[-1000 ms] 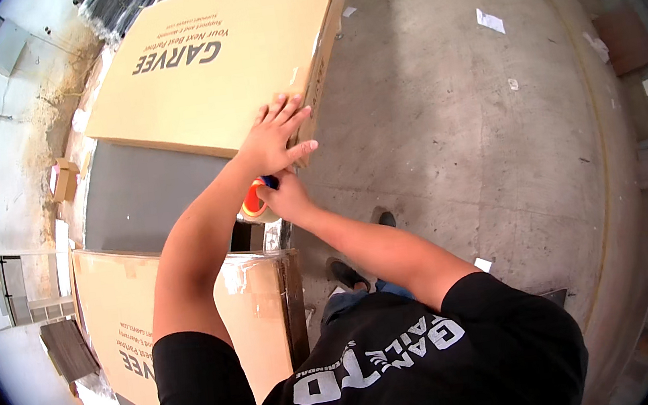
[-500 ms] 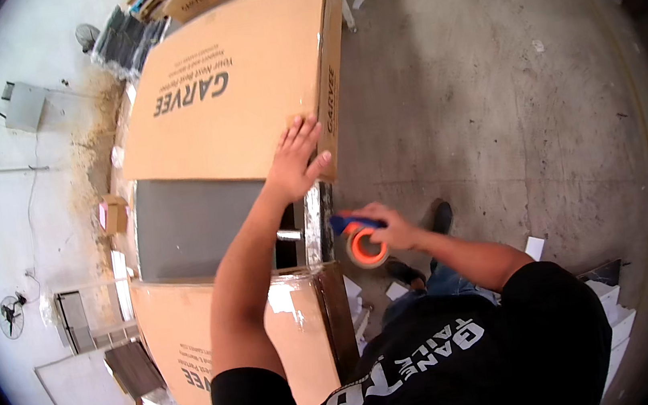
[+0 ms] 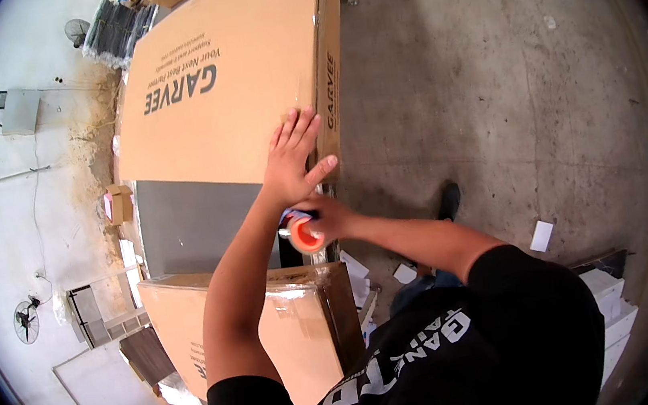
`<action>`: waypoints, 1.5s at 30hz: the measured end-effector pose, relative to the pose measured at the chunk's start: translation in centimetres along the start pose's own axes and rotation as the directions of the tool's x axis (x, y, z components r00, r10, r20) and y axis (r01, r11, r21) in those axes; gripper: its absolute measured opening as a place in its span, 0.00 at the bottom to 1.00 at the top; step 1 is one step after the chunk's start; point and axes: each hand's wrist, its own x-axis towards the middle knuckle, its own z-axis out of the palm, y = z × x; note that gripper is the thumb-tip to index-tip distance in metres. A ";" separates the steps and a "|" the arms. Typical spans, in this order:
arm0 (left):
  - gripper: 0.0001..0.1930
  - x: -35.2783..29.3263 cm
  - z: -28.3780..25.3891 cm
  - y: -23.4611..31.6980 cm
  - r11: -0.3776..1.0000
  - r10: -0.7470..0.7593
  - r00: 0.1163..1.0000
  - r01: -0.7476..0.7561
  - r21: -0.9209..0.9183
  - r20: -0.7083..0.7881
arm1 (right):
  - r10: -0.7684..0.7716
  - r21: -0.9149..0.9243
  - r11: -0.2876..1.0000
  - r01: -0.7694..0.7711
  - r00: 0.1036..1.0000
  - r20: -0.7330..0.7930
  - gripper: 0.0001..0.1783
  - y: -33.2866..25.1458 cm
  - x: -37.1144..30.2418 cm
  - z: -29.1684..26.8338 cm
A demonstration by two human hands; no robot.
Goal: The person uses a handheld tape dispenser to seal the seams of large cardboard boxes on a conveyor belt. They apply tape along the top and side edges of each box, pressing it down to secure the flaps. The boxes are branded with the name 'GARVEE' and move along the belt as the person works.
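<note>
A large flat cardboard box (image 3: 220,78) lies on a long grey work table (image 3: 189,227). My left hand (image 3: 294,153) rests flat on the box's near right corner, its fingers spread. Just below it, my right hand (image 3: 327,218) grips a tape dispenser (image 3: 305,235) with an orange core, partly covered by the hand. The dispenser's head sits under my left wrist, close to the box's near edge. Whether the tape touches the cardboard there is hidden.
A second cardboard box (image 3: 299,327) with shiny tape stands nearer to me on the left. A small carton (image 3: 119,203) is by the wall, with a fan (image 3: 27,320) farther down. White paper pieces (image 3: 541,236) lie on the concrete floor (image 3: 474,103). White boxes (image 3: 608,305) stand at lower right.
My right hand has brought the tape dispenser leftward, from beside the table to the near edge of the box below my left wrist. My left hand stays on the box corner.
</note>
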 end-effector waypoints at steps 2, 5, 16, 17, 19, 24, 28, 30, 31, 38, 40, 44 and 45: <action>0.43 0.6 -0.4 0.3 0.999 0.010 0.999 -0.012 0.050 0.033 | -0.147 -0.069 0.987 0.148 0.989 0.010 0.31 3.3 3.2 7.0; 0.43 1.1 1.1 1.3 0.998 0.010 0.995 -0.017 0.068 0.101 | -0.138 -0.026 0.990 0.139 0.990 0.026 0.35 5.4 3.9 7.8; 0.41 -2.7 4.9 0.6 0.984 -0.159 0.979 0.146 0.106 0.131 | 0.255 -0.241 0.951 -0.193 0.931 0.262 0.34 3.9 -11.1 -25.4; 0.41 -3.1 5.3 0.3 0.974 -0.202 0.968 0.183 0.131 0.150 | 0.317 -0.237 0.934 -0.268 0.927 0.200 0.35 3.2 -11.5 -27.4; 0.43 -3.1 5.4 0.3 0.959 -0.266 0.945 0.240 0.150 0.190 | 0.404 -0.161 0.907 -0.389 0.912 0.068 0.35 3.3 -12.0 -30.8; 0.46 3.2 6.7 -1.3 0.937 -0.296 0.943 0.256 0.239 0.150 | 0.482 0.022 0.873 -0.487 0.858 -0.177 0.35 2.0 -8.2 -36.6; 0.48 11.1 7.7 -5.6 0.943 -0.309 0.951 0.302 0.141 0.032 | 0.303 -0.144 0.930 -0.338 0.928 -0.218 0.36 3.5 -4.1 -39.3; 0.50 15.9 6.7 -7.5 0.947 -0.307 0.952 0.306 0.099 -0.005 | 0.289 -0.129 0.939 -0.318 0.937 -0.197 0.36 2.4 -2.3 -40.7; 0.50 17.5 6.5 -8.1 0.948 -0.310 0.951 0.311 0.067 -0.021 | 0.284 -0.164 0.936 -0.312 0.943 -0.176 0.37 2.1 -2.1 -41.2; 0.46 30.3 9.8 -15.9 0.879 -0.477 0.833 0.458 -0.135 -0.280 | 0.335 -0.294 0.847 -0.443 0.874 -0.352 0.39 1.1 -0.8 -51.5; 0.44 33.1 9.4 -19.5 0.861 -0.508 0.800 0.460 -0.217 -0.319 | 0.465 -0.081 0.828 -0.555 0.759 -0.455 0.38 -2.8 1.5 -52.1; 0.41 40.2 6.3 -21.6 0.683 -0.698 0.606 0.400 -0.612 -0.383 | 0.284 -0.166 0.862 -0.479 0.727 -0.625 0.36 -0.4 1.6 -56.6; 0.45 42.3 4.7 -20.3 0.679 -0.716 0.564 0.429 -0.595 -0.411 | 0.274 -0.147 0.862 -0.486 0.690 -0.670 0.35 1.1 1.0 -58.4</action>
